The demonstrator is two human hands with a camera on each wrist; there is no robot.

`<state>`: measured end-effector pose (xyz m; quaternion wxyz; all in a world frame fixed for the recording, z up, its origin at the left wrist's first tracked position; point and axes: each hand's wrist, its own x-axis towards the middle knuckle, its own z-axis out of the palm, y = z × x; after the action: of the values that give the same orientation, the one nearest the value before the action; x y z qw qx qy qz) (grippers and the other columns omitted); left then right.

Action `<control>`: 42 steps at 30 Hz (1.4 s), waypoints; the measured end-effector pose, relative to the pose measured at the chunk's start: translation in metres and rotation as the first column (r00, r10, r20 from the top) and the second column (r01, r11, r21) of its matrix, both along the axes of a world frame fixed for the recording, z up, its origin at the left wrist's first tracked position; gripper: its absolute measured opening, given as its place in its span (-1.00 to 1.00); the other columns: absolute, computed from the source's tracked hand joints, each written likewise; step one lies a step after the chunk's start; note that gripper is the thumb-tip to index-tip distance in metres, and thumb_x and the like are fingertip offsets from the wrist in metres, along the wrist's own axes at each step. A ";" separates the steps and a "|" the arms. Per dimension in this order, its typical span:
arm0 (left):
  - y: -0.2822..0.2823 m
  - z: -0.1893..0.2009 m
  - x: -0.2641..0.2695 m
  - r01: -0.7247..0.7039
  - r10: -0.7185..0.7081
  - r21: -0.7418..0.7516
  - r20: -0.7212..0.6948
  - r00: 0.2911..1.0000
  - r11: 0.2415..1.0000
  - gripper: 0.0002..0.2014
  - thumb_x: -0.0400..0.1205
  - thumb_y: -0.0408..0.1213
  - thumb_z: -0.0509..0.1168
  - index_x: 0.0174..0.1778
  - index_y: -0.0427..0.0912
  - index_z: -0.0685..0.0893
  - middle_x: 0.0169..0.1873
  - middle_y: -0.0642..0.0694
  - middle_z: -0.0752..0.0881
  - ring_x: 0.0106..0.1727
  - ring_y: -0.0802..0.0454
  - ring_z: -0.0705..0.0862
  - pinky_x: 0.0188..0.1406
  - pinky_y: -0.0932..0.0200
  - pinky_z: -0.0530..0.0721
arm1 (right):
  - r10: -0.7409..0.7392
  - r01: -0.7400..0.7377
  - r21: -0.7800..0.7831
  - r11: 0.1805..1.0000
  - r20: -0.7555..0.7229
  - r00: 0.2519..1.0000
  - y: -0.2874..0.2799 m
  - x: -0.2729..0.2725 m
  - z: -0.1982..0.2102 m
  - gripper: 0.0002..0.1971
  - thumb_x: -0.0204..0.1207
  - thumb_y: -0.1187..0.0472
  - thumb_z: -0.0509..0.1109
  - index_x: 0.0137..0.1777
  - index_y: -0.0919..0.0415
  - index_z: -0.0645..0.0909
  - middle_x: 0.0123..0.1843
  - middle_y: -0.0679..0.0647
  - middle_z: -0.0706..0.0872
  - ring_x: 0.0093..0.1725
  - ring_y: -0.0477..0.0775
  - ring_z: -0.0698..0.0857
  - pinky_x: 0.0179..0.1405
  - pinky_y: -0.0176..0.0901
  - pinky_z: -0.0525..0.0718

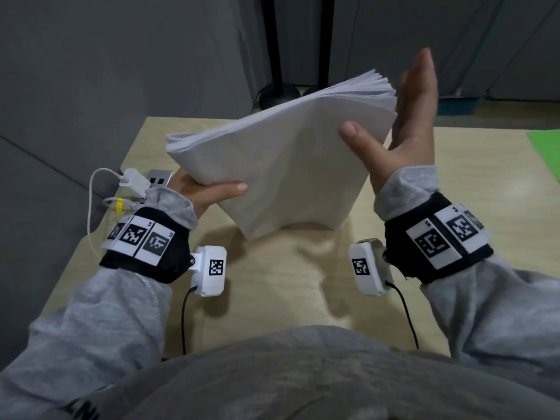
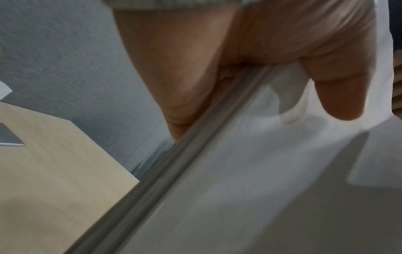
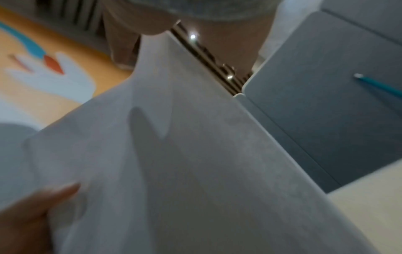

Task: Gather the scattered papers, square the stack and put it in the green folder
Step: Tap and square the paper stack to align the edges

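At the far left, beyond the left wrist, a white charger (image 1: 131,180) with its cable sits plugged in at the edge of the table (image 1: 278,286), just behind the knuckles. The left hand (image 1: 209,190) grips the lower left side of the paper stack (image 1: 281,165): its thumb lies flat across the front sheet while the fingers (image 2: 172,72) curl round behind, the stack's edge wedged deep between them, as the left wrist view shows. The stack stands tilted on the table, its bottom edge resting on the wood and bowing a little, its top corner fanning into loose sheets. To the right of it, the right hand (image 1: 403,116) is held flat and spread, fingers straight and pointing up, the palm pressed against the stack's right edge and the thumb reaching over the front sheet without curling round it. Well beyond the right hand's little-finger side, a corner of the green folder (image 1: 545,150) lies flat on the table at the frame's edge.
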<state>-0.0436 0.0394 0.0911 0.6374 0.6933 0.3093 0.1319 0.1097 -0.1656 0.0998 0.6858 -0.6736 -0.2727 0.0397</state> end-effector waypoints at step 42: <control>-0.004 0.004 0.002 -0.121 0.126 0.197 -0.014 0.992 0.973 -0.38 0.08 -0.03 0.68 0.06 -0.09 0.74 0.01 -0.14 0.79 0.13 -0.15 0.74 0.25 -0.13 0.64 | 0.037 -0.085 -0.131 0.988 -0.332 0.943 -0.005 0.001 -0.050 -0.74 0.45 0.36 0.50 -0.08 -0.07 0.68 -0.28 -0.29 0.81 -0.23 -0.30 0.76 -0.23 -0.44 0.67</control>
<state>-0.0414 0.0356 0.0952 0.5527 0.7336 0.3457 0.1921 0.1105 -0.1704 0.0500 0.6698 -0.6964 -0.1718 0.1920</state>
